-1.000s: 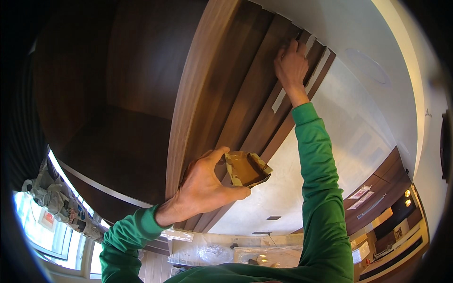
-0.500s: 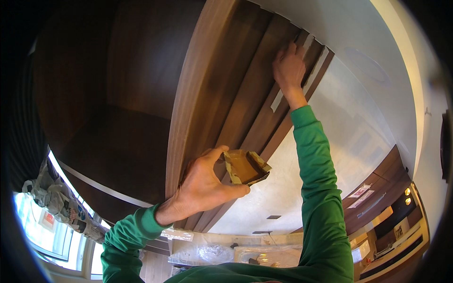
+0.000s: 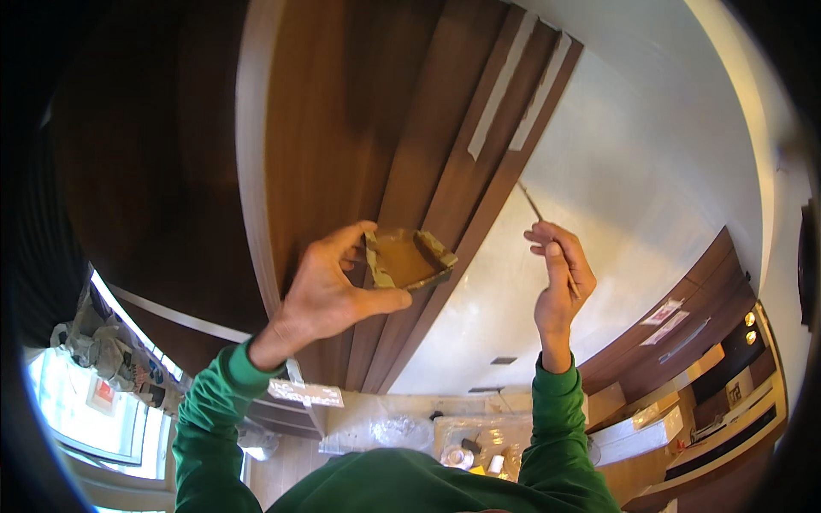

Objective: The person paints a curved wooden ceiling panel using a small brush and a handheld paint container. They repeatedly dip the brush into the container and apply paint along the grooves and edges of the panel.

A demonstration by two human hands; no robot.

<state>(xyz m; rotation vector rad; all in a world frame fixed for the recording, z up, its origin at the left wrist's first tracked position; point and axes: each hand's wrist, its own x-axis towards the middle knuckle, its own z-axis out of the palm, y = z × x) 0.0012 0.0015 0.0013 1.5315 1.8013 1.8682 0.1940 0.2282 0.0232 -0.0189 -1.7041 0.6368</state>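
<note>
My left hand (image 3: 329,278) is closed on the rim of a small box-like tray (image 3: 412,259), its edges covered with ragged tape and its inside brown. Fingers and thumb pinch it from the left and near sides. Off to the right, my right hand (image 3: 563,269) grips a thin brush (image 3: 532,202), tip pointing up and away toward the edge of the ribbed brown wood panel (image 3: 406,162). Brush tip and panel edge lie close together in view; whether they touch I cannot tell. Two pale strips of tape (image 3: 505,85) run along the panel's far ribs.
A smooth pale wall surface (image 3: 599,162) borders the panel on the right. Dark open cabinet space (image 3: 154,171) is at left. Below lie a plastic-wrapped bundle (image 3: 115,359), a plastic-covered surface with small items (image 3: 479,445), and a bright window (image 3: 103,419). Wooden cabinetry (image 3: 684,342) stands at right.
My right hand has come down from the far end of the panel, and the brush in it now shows. The left hand with the tray has shifted slightly left and up.
</note>
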